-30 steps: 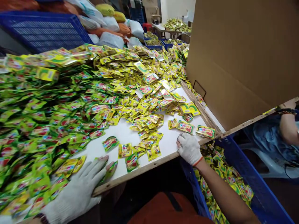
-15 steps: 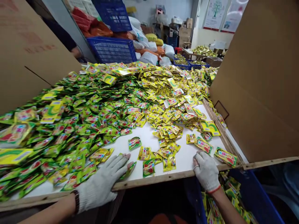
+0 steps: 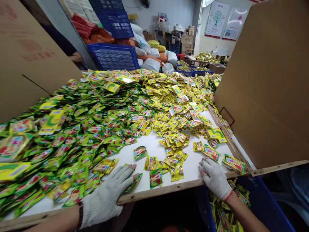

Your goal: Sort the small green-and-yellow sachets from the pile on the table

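My left hand (image 3: 107, 190), in a white knit glove with bare fingertips, lies flat with fingers stretched out. It covers part of a green packet (image 3: 135, 183) at the front edge of the white board (image 3: 126, 156). A loose green packet (image 3: 140, 152) and another green packet (image 3: 155, 178) lie to its right, beside several yellow packets (image 3: 151, 163). Resting at the board's right front, my gloved right hand (image 3: 214, 176) holds nothing visible, its fingers loosely bent and a little apart. Just beyond it are a green-and-yellow box (image 3: 210, 152) and a small yellow packet (image 3: 198, 146). Another small box (image 3: 233, 163) lies to its right.
A heap of green packets (image 3: 96, 119) fills the left, with yellow packets (image 3: 166, 93) towards the back right. Cardboard walls (image 3: 263, 96) flank the board. Below right stands a blue crate (image 3: 263, 199) containing packets. Behind are blue baskets (image 3: 113, 56) and sacks (image 3: 151, 64). Another person's arm (image 3: 76, 57) shows at left.
The view has tilted up slightly, so the board sits a little lower in the picture. Both hands stay in nearly the same places, and the packets look unmoved.
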`<state>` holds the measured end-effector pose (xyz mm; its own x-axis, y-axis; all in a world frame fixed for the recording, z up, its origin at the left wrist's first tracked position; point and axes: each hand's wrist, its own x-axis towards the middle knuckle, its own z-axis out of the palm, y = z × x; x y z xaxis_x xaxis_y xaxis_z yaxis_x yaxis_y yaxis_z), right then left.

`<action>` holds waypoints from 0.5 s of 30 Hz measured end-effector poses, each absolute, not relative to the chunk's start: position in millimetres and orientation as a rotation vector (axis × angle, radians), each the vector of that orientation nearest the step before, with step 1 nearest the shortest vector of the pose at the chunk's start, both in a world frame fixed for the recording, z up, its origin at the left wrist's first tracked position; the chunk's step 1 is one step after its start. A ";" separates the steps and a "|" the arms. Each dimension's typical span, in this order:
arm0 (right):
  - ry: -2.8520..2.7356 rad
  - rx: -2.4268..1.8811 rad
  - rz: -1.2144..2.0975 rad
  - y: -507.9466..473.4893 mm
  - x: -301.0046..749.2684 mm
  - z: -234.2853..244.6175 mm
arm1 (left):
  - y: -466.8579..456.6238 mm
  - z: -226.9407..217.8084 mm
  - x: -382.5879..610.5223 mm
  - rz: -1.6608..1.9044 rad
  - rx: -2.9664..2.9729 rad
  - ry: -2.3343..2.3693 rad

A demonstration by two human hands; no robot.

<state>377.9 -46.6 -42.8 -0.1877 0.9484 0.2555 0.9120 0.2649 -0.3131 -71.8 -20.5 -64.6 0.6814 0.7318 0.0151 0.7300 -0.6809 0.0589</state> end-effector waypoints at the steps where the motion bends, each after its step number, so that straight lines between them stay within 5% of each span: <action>1: -2.162 -1.614 0.137 -42.4 380.9 -41.5 | -20.5 -63.2 -70.8 0.038 2.818 1.230; 6: -2.143 -1.311 -0.030 31.3 401.3 -12.0 | -20.3 -44.1 -58.6 -0.110 2.651 1.244; 15: -2.213 -1.607 0.004 215.7 362.1 21.5 | -22.2 -33.4 -51.2 -0.093 2.504 1.281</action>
